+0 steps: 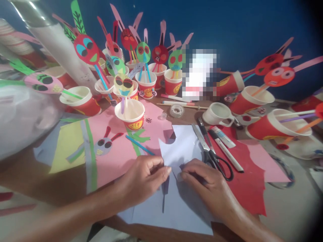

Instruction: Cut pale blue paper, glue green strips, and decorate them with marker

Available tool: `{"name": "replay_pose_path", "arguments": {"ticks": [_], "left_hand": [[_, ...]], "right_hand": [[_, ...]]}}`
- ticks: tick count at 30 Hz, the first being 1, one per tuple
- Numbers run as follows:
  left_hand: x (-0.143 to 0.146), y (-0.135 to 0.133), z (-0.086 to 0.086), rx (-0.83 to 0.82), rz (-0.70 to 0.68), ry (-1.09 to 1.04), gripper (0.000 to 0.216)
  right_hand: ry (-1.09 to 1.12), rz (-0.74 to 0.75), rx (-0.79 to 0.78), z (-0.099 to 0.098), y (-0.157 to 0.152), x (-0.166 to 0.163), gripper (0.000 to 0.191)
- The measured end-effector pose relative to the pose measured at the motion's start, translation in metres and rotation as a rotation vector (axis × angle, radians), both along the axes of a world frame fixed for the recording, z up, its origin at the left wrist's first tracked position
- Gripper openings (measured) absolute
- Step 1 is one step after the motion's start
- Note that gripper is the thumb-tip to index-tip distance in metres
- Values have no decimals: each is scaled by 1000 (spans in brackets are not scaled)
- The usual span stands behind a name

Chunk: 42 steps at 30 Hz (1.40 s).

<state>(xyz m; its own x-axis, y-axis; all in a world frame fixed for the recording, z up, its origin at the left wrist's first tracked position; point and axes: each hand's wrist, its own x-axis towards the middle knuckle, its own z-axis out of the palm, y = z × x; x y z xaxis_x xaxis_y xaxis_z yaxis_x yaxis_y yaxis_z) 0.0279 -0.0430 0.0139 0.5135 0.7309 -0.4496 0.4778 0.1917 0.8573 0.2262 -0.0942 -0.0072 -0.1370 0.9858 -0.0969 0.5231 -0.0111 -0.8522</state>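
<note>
My left hand (151, 174) is closed, thumb against forefinger, above a pale blue paper sheet (186, 215). What it pinches, if anything, is hidden. A narrow dark strip (164, 200) shows just below it. Close by on the right, my right hand (205, 181) pinches a small pale piece of paper (176, 173) between thumb and fingers. Black-handled scissors (214, 159) lie beside that hand, blades pointing away. A grey paper bug face (104, 145) with red antennae rests on pink paper (121, 158) to the left, near a blue stick (140, 145).
Several red paper cups (131, 116) with paper bug faces on sticks stand along the back. A white mug (218, 114), a tape roll (176, 110), a black pen (205, 132) and a white cutter-like tool (227, 151) lie ahead. Red paper (249, 181) spreads rightward; a plastic bag (25, 121) sits left.
</note>
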Motion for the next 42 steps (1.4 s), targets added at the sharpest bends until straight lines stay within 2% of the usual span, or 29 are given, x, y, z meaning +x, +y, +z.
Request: {"name": "replay_pose_path", "arguments": {"ticks": [3,6,8,11,13,15,21,25,31,42], "left_hand": [[0,-1,-1,-177,-120,-3,33],[1,-2,-5,-277,-197,43,31],[4,-2,-6,-332,-177,20,31],[8,0,-5,-493,-118,-135,29],[10,1,-4,-614,-58,-248,27],[11,1,-5,-683,-1,-311,25],[6,-3,-14,-767,40,-325,21],[9,-4,-13,-804,92,-361,15],[8,-3,-12,-823,95,-354,14],[10,-4,-11,-822,144,-304,8]], "right_hand": [[-24,-74,-48,3,0,-1,22],[-13,-147,-94,5,-1,-3,24],[41,-189,-144,8,-2,-5,22],[249,-250,-318,12,-4,-10,20],[375,-262,-431,14,-6,-14,19],[410,-247,-480,14,-8,-17,19],[214,-129,-420,17,-6,-15,25],[118,-72,-428,21,-5,-16,23],[1,-97,-326,18,-7,-19,23],[-74,-15,-233,16,-11,-17,20]]}}
